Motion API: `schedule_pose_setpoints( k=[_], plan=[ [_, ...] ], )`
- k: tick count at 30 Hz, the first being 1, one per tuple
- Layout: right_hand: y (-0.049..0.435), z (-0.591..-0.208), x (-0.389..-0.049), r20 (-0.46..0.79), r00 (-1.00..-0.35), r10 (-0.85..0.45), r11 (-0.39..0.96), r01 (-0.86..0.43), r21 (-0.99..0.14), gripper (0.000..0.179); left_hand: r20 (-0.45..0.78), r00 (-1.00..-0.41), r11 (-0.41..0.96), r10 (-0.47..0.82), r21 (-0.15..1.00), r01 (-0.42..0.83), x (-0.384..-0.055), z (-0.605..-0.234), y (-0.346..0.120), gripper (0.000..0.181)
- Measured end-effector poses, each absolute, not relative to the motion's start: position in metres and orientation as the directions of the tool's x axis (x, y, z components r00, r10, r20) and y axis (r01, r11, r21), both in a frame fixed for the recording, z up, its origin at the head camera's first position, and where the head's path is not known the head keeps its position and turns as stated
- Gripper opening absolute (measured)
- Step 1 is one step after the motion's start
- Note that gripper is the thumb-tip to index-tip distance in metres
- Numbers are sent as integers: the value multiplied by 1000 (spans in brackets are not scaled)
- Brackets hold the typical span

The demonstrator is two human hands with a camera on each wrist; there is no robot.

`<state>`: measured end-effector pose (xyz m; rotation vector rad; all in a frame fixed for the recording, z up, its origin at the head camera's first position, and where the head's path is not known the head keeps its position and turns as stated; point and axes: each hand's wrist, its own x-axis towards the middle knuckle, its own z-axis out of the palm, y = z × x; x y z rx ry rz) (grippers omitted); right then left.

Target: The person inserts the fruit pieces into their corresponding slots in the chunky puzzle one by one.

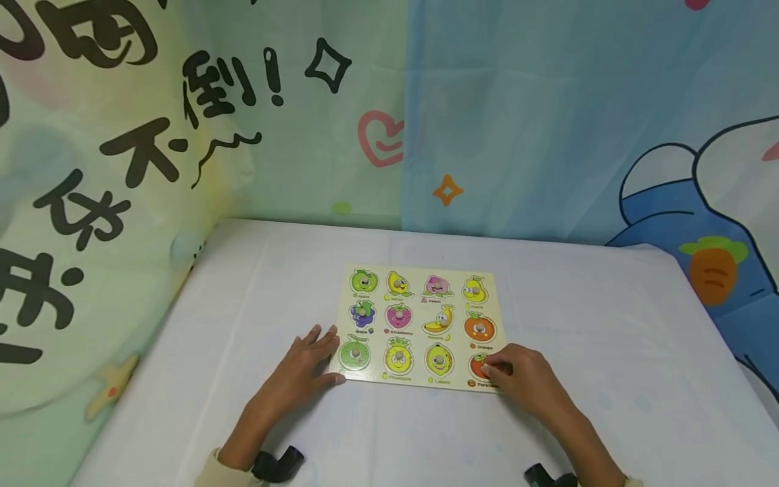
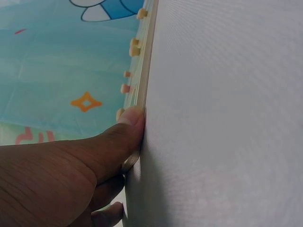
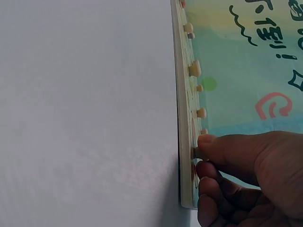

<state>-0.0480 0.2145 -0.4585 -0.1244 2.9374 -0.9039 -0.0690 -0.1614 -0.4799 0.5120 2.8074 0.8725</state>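
A pale wooden knob puzzle board with several fruit pieces lies on the white table. My left hand rests at its near left corner, fingers spread along the left edge. The left thumb touches the board's near edge in the left wrist view. My right hand is at the near right corner, pinching the knob of the red persimmon piece between thumb and fingers. That knob is mostly hidden by the right thumb in the right wrist view. Whether the piece sits fully in its recess, I cannot tell.
The white tablecloth surrounds the board. Printed curtains stand behind the table and along its left side. A black wrist device shows by the left sleeve, another by the right wrist.
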Motion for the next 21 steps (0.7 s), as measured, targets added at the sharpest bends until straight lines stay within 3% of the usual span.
schedule_pose_setpoints(
  k=[13, 21],
  plan=[
    [212, -465, -48, 19, -993, -113, 814, -103, -572, 10, -54, -930, 779, 364, 565, 272, -73, -483, -164, 73],
    [229, -460, -52, 52, -988, -147, 812, -150, -564, 22, -61, -919, 764, 390, 579, 285, -72, -486, -168, 73]
  ],
)
